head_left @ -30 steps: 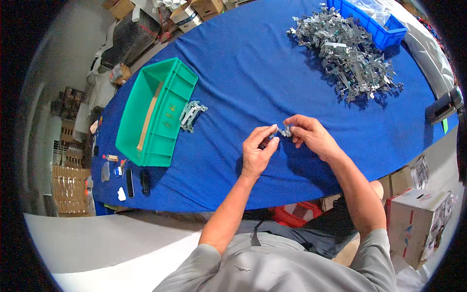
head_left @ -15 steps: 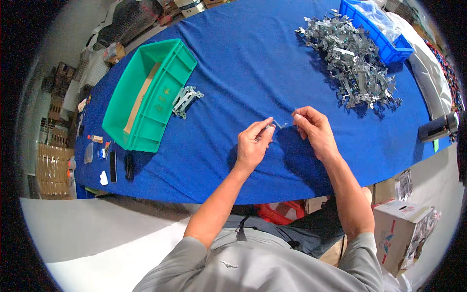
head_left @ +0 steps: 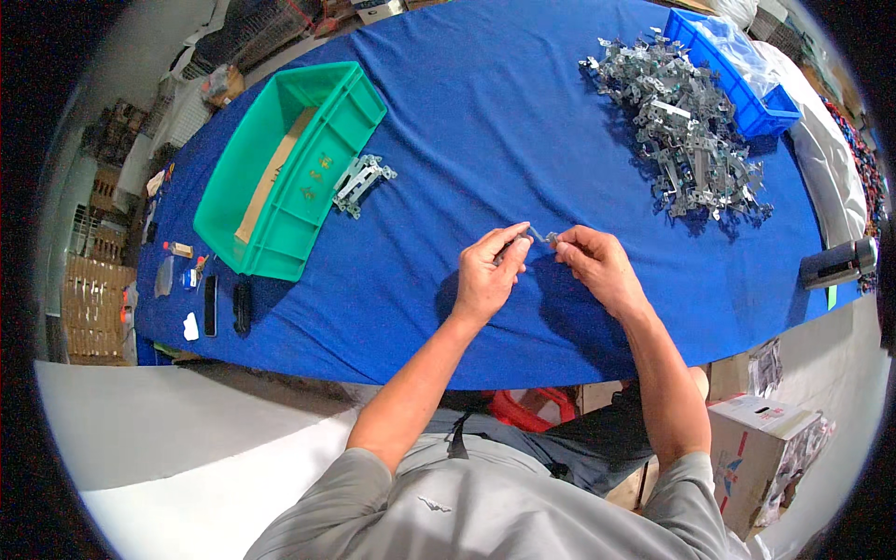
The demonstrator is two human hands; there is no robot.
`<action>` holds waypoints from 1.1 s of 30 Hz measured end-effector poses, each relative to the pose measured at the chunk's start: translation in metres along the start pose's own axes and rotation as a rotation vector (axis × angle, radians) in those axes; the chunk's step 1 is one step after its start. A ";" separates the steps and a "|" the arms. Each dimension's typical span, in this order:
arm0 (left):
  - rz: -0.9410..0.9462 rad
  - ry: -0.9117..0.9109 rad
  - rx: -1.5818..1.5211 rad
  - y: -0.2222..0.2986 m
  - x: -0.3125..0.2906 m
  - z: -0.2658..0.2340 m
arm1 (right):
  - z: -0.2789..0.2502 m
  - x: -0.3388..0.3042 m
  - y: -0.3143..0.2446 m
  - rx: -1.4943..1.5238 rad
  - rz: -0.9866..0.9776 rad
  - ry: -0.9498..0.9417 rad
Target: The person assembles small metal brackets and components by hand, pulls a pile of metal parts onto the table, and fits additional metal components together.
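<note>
1. Bridging the two hands, a small metal part (head_left: 539,235) is held just above the blue cloth (head_left: 467,140), near the middle of the view.
2. Its nine o'clock end is pinched by the left hand (head_left: 487,271); thumb and forefinger are pressed together on it, and the other fingers are curled in.
3. Its three o'clock end is nipped by the right hand (head_left: 595,266) between thumb and forefinger, with little gap left; whether some smaller piece is also held there cannot be told.
4. At two o'clock from the hands, a big loose heap of metal brackets (head_left: 686,131) is spread, with a blue bin (head_left: 767,121) set just past it.
5. Toward ten o'clock, a small stack of brackets (head_left: 362,185) is laid just beside a green crate (head_left: 301,224), in which a cardboard strip (head_left: 273,177) is seen.
6. At three o'clock, well apart from the hands, a dark cylinder (head_left: 838,265) is placed near the table edge.
7. Between eight and nine o'clock, a flat black object (head_left: 210,305) is left on the cloth.
</note>
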State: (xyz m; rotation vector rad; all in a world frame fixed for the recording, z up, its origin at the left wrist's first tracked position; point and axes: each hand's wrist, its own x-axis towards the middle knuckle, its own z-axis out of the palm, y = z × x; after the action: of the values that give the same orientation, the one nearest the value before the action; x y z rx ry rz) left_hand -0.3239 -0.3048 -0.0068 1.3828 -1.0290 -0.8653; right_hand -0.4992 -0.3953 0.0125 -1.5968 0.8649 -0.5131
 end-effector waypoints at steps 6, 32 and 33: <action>0.207 -0.036 0.073 -0.002 -0.001 -0.003 | 0.001 -0.002 -0.004 -0.064 0.004 0.013; 0.066 -0.005 0.072 -0.003 -0.001 0.001 | -0.005 0.000 -0.012 0.305 0.015 0.109; 0.018 0.010 0.021 -0.004 -0.001 0.002 | -0.005 -0.002 -0.013 0.296 0.065 0.053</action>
State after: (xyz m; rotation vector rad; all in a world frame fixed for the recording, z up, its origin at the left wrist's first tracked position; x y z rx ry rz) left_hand -0.3253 -0.3046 -0.0107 1.3925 -1.0443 -0.8363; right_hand -0.5007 -0.3960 0.0266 -1.2865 0.8355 -0.6088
